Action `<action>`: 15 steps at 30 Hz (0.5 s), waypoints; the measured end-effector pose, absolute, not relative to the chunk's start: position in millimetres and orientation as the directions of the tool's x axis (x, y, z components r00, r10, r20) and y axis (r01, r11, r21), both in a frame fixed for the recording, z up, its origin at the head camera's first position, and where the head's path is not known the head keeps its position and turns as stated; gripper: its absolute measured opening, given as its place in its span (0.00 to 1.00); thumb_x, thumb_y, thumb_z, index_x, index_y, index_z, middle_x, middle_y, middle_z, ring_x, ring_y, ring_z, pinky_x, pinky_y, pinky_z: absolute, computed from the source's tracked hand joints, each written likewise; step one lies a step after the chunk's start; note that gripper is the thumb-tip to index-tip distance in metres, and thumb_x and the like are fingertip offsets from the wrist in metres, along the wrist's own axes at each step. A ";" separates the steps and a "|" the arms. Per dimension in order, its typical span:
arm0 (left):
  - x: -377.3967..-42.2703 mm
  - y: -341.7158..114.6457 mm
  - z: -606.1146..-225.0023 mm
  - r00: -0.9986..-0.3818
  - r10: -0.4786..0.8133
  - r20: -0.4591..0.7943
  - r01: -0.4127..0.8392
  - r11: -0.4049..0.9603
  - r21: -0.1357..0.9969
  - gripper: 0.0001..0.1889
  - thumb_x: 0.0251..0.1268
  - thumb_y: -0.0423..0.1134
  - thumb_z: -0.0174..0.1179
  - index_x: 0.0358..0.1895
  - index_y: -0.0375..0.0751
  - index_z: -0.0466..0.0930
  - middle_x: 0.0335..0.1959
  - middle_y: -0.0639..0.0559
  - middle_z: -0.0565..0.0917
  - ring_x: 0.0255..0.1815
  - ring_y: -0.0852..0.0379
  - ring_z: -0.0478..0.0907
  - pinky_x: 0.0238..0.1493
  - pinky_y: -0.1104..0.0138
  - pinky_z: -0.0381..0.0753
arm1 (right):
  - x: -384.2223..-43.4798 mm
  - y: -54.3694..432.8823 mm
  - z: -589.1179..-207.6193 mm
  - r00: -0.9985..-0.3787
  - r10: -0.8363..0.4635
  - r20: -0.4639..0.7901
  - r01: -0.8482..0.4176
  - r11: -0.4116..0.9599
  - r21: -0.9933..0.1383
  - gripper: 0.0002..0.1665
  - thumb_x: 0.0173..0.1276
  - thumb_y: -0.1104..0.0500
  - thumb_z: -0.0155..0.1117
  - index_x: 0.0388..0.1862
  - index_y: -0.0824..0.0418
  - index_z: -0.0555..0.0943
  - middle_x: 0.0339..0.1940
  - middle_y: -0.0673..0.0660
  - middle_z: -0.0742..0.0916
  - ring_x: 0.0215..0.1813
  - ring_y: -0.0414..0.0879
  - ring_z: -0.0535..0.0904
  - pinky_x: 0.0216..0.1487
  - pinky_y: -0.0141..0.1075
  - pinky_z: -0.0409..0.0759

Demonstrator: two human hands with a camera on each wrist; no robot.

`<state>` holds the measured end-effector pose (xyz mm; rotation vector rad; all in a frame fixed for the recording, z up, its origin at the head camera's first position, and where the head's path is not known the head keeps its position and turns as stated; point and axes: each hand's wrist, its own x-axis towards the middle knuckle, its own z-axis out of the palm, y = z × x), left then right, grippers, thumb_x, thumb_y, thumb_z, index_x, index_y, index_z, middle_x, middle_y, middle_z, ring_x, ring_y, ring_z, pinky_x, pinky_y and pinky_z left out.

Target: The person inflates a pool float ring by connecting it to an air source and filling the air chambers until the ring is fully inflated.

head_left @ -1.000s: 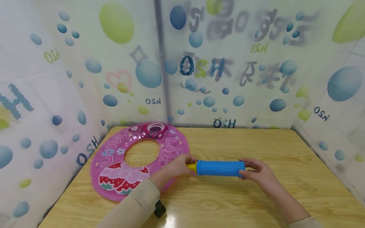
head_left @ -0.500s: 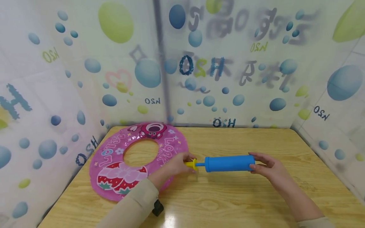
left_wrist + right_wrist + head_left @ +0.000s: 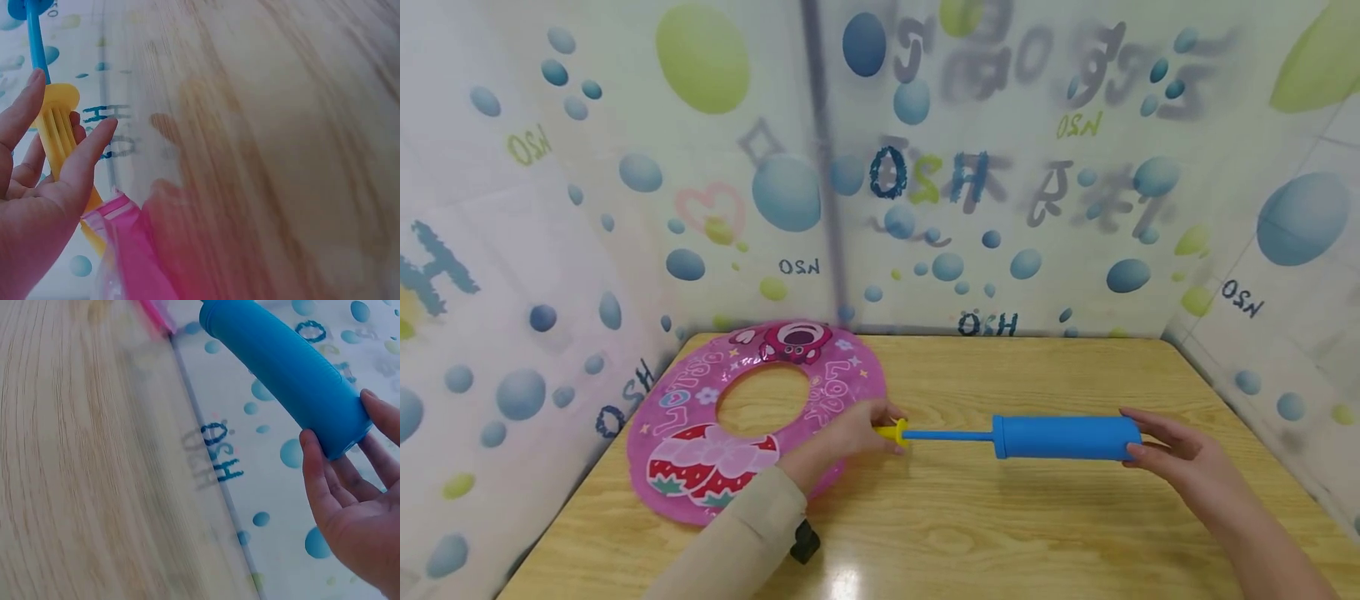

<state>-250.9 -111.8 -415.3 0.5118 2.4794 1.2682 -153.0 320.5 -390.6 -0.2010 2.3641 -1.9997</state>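
Observation:
A hand air pump with a blue barrel (image 3: 1067, 437) lies level across the head view, its thin blue rod drawn well out of the barrel. My left hand (image 3: 857, 432) holds the yellow handle (image 3: 59, 131) at the rod's end, fingers curled around it in the left wrist view. The barrel's far right end is gripped between the thumb and fingers of my right hand (image 3: 362, 506). A pink inflated swim ring (image 3: 688, 392) printed with strawberries and a bear lies at the left, partly behind my left hand and forearm.
The wooden table (image 3: 1000, 525) meets patterned curtain walls (image 3: 1000, 108) at the back and sides. A small black object (image 3: 805, 542) shows beneath my left sleeve, seemingly the wrist camera.
My right hand has moved right with the blue barrel, pulling the rod out from fully pushed in to long. My left hand with the handle stays nearly in place.

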 end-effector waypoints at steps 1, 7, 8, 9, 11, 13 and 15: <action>-250.8 -112.4 -415.6 -0.887 0.448 -0.110 0.173 0.544 0.821 0.20 0.54 0.35 0.73 0.51 0.41 0.80 0.39 0.54 0.81 0.42 0.55 0.77 0.53 0.61 0.78 | -151.3 324.3 -390.6 -0.991 -0.126 0.050 -0.071 0.166 -0.984 0.26 0.73 0.65 0.58 0.68 0.51 0.74 0.55 0.33 0.77 0.48 0.36 0.82 0.47 0.32 0.82; -250.8 -114.8 -418.4 -0.883 0.455 -0.117 0.171 0.543 0.822 0.20 0.54 0.36 0.73 0.51 0.41 0.80 0.40 0.54 0.81 0.44 0.55 0.76 0.55 0.60 0.76 | -146.5 336.1 -393.9 -0.984 -0.167 0.060 -0.091 0.188 -0.978 0.25 0.73 0.67 0.57 0.68 0.57 0.73 0.57 0.34 0.77 0.48 0.40 0.83 0.46 0.33 0.82; -250.3 -114.8 -419.0 -0.884 0.453 -0.119 0.167 0.543 0.823 0.20 0.54 0.36 0.73 0.51 0.41 0.80 0.41 0.54 0.81 0.44 0.55 0.76 0.55 0.59 0.76 | -146.7 335.4 -394.5 -0.985 -0.166 0.055 -0.088 0.200 -0.976 0.25 0.73 0.67 0.57 0.67 0.58 0.73 0.56 0.34 0.78 0.48 0.40 0.83 0.46 0.33 0.82; -249.8 -114.7 -419.6 -0.884 0.451 -0.119 0.166 0.542 0.824 0.20 0.54 0.35 0.73 0.51 0.41 0.80 0.41 0.53 0.81 0.45 0.55 0.76 0.55 0.59 0.76 | -147.6 334.4 -394.9 -0.985 -0.167 0.047 -0.082 0.211 -0.974 0.25 0.72 0.67 0.58 0.67 0.60 0.73 0.55 0.35 0.78 0.48 0.41 0.83 0.46 0.33 0.82; -248.4 -113.6 -420.5 -0.890 0.441 -0.120 0.154 0.537 0.829 0.20 0.54 0.34 0.73 0.51 0.40 0.80 0.42 0.53 0.81 0.45 0.55 0.76 0.56 0.59 0.76 | -149.5 330.0 -395.3 -0.987 -0.157 0.024 -0.061 0.238 -0.969 0.24 0.71 0.67 0.59 0.66 0.61 0.74 0.53 0.35 0.79 0.47 0.42 0.84 0.45 0.34 0.82; -246.6 -111.6 -420.8 -0.895 0.432 -0.115 0.150 0.533 0.833 0.19 0.54 0.34 0.73 0.51 0.40 0.81 0.42 0.54 0.81 0.46 0.55 0.77 0.55 0.59 0.77 | -152.0 323.8 -395.9 -0.989 -0.145 -0.002 -0.035 0.253 -0.967 0.22 0.71 0.66 0.61 0.64 0.59 0.76 0.51 0.34 0.79 0.46 0.42 0.84 0.44 0.34 0.82; -244.9 -109.0 -420.5 -0.899 0.423 -0.110 0.146 0.528 0.836 0.19 0.54 0.34 0.73 0.50 0.40 0.81 0.43 0.54 0.82 0.46 0.55 0.78 0.55 0.59 0.77 | -155.1 317.0 -397.0 -0.989 -0.149 -0.015 -0.020 0.231 -0.973 0.22 0.71 0.66 0.61 0.62 0.56 0.77 0.50 0.35 0.80 0.45 0.43 0.84 0.45 0.34 0.82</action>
